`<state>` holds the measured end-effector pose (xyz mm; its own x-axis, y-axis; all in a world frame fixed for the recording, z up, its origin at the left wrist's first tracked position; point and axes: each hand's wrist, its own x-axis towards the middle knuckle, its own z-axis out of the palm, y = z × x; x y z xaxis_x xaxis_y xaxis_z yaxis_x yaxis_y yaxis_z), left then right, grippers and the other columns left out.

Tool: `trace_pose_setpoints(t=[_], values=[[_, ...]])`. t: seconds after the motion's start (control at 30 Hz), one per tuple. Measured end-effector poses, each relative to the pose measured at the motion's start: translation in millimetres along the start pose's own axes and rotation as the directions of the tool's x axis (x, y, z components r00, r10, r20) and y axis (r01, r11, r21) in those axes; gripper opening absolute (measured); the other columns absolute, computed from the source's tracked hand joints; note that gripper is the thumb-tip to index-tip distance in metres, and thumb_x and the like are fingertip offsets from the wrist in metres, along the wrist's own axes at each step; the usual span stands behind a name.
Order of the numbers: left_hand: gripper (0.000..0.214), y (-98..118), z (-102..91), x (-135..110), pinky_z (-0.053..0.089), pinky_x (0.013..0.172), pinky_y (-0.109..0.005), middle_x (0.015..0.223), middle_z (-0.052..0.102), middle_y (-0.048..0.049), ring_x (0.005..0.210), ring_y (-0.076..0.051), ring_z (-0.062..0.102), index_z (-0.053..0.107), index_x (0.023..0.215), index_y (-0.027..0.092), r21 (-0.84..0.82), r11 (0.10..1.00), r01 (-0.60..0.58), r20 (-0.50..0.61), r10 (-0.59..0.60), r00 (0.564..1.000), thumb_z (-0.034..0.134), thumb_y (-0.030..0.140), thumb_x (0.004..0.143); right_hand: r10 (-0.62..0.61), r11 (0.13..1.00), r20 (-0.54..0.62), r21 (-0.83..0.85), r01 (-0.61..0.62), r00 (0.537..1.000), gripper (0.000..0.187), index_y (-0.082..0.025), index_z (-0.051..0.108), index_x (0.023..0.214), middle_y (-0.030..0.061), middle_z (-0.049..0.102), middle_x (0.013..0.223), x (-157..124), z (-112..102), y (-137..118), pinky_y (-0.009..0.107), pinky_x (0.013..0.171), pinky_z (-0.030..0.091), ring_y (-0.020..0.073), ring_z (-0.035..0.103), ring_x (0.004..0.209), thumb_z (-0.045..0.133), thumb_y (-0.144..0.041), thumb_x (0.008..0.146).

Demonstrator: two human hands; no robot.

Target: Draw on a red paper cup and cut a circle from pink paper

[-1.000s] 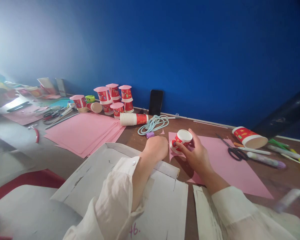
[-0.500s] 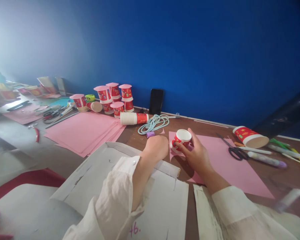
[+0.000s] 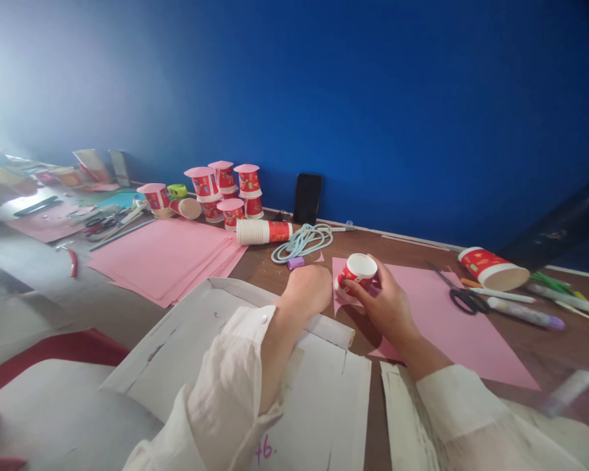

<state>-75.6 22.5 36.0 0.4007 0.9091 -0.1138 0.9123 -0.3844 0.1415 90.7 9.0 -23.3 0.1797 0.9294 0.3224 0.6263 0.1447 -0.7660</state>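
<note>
My right hand (image 3: pixel 390 301) is closed round a red-and-white paper cup (image 3: pixel 357 278), thumb at the front and fingers behind. The cup appears to stand upside down, its wider rim low against a pink paper sheet (image 3: pixel 436 314). Close to the cup's left side is my left hand (image 3: pixel 310 288), curled with its back toward me. Its fingers are out of sight, as is anything in them. The left forearm rests over a white cardboard sheet (image 3: pixel 191 353). Black scissors (image 3: pixel 466 301) lie on the pink sheet's right part.
Red cups with pink paper tops (image 3: pixel 202 183) stand stacked by the blue wall. Nearby are nested cups (image 3: pixel 262 232), a pale blue cord (image 3: pixel 302 242), a purple cap (image 3: pixel 296 263) and a phone (image 3: pixel 307 198). Pink sheets (image 3: pixel 161 258) lie left; another cup (image 3: pixel 493 267) and a glue stick (image 3: pixel 525 314) lie right.
Almost nothing differs. Both hands and the cup keep their places, with only a very slight shift of the whole view.
</note>
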Motion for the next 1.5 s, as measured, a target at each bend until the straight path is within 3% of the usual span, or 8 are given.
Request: trace_pose_setpoints(t=[0.27,0.4,0.67,1.2,1.5], values=[[0.030,-0.5,1.8,-0.5,0.054,0.079,-0.033,0.086,0.072,-0.0154,0.095,-0.027,0.069,0.070,0.099,0.011,0.001,1.000,0.009,-0.022,-0.009,1.000,0.044,0.012,0.082,-0.055,0.998,-0.042,-0.024,0.054,0.998,0.073,-0.026,0.048,0.136,0.0094,0.060,0.131,-0.6,-1.5,0.9,0.043,0.092,0.045,0.0294,0.058,0.114,0.066,-0.060,0.074],[0.030,-0.5,3.0,0.2,0.054,0.078,-0.032,0.086,0.072,-0.0150,0.095,-0.026,0.069,0.069,0.100,0.013,-0.005,1.000,0.007,-0.028,-0.007,1.000,0.045,0.012,0.082,-0.092,0.995,-0.072,-0.040,0.089,0.993,0.065,-0.025,0.053,0.129,0.0099,0.061,0.128,-0.5,-4.2,-2.6,0.038,0.086,0.047,0.0278,0.059,0.109,0.065,-0.059,0.075],[0.029,-0.9,3.9,1.5,0.054,0.079,-0.035,0.088,0.072,-0.0155,0.096,-0.028,0.069,0.069,0.098,0.012,0.003,1.000,0.000,-0.022,0.000,1.000,0.045,0.011,0.082,-0.027,0.999,-0.032,-0.044,0.026,0.999,0.068,-0.026,0.053,0.130,0.0091,0.064,0.124,-0.3,-1.1,-1.9,0.037,0.082,0.047,0.0274,0.061,0.105,0.066,-0.060,0.073],[0.030,-0.6,4.2,1.2,0.054,0.078,-0.033,0.089,0.072,-0.0154,0.093,-0.027,0.068,0.070,0.097,0.011,0.014,1.000,-0.004,-0.026,0.004,1.000,0.045,0.012,0.081,0.004,1.000,-0.012,-0.028,-0.004,1.000,0.050,-0.027,0.060,0.112,0.0045,0.069,0.105,-1.8,-1.4,-7.5,0.035,0.073,0.046,0.0242,0.062,0.090,0.067,-0.057,0.072],[0.029,-0.3,4.6,1.8,0.053,0.081,-0.032,0.093,0.071,-0.0144,0.097,-0.025,0.068,0.070,0.099,0.013,0.008,1.000,0.011,-0.010,-0.011,1.000,0.046,0.013,0.083,0.023,0.999,-0.005,-0.036,-0.023,1.000,0.052,-0.025,0.062,0.109,0.0050,0.068,0.101,-2.1,-1.3,-7.2,0.035,0.072,0.045,0.0234,0.062,0.087,0.065,-0.061,0.072]])
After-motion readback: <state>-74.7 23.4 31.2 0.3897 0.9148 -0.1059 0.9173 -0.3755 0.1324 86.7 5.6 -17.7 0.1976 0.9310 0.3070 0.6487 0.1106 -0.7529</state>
